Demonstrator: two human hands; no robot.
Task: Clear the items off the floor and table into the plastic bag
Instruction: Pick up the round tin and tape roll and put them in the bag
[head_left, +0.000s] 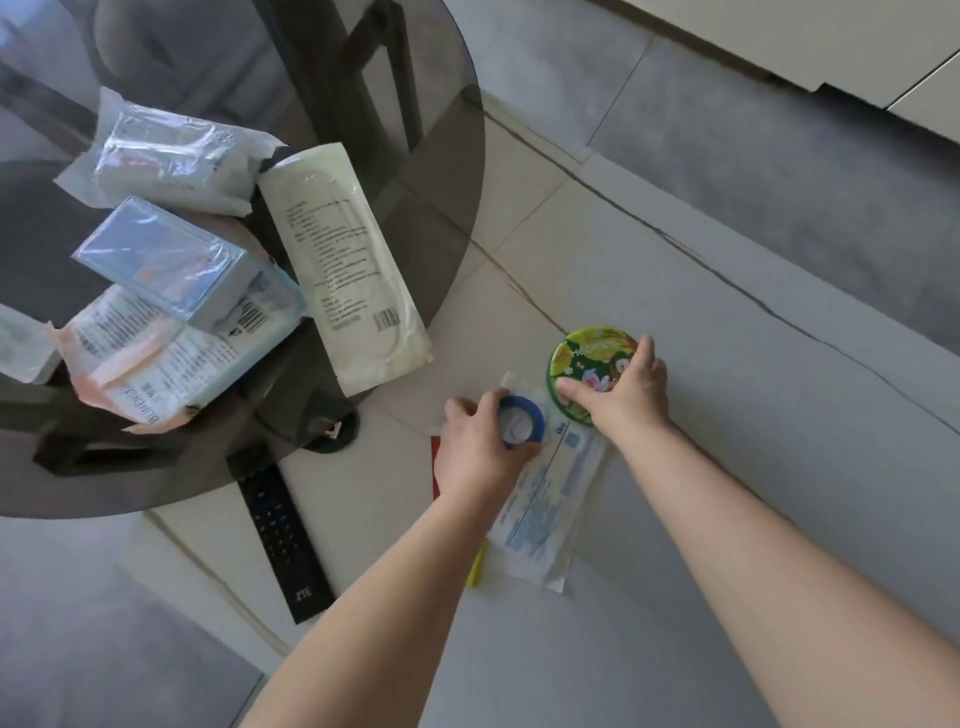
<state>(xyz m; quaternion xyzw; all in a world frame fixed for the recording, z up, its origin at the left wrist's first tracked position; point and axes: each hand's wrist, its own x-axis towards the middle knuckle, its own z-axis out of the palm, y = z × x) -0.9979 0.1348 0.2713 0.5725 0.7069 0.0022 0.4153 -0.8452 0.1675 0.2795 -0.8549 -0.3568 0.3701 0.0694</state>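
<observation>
Green, with a floral print on its lid, the round tin (589, 371) sits on the floor tiles just off the curved edge of the smoked-glass counter (441, 171); the right hand (626, 392) grips it, thumb on the near part of the lid and fingers curled over the far rim. Touching the tin on its near-left side lies a flat white packet with blue print (550, 499), and on the far end of that packet rests a blue tape roll (519, 421), which the left hand (480, 447) holds with fingers curled round its left side. A red item (435, 465) shows at the left edge of the packet, mostly hidden under the left hand, and a yellow item (477, 569) protrudes from under the packet's near-left edge; neither can be identified. A black remote control (285, 545) lies on the floor beside the counter's near edge, partly beneath the glass. On the counter, a long white sealed pouch (343, 260) lies near the right edge, overhanging it at its near end. Left of it are a clear wrapped pack (166, 156), a pale blue box (171, 260) and, under the box, a packet with pink and blue print (156, 364). Dark counter legs (363, 67) show through the glass.
</observation>
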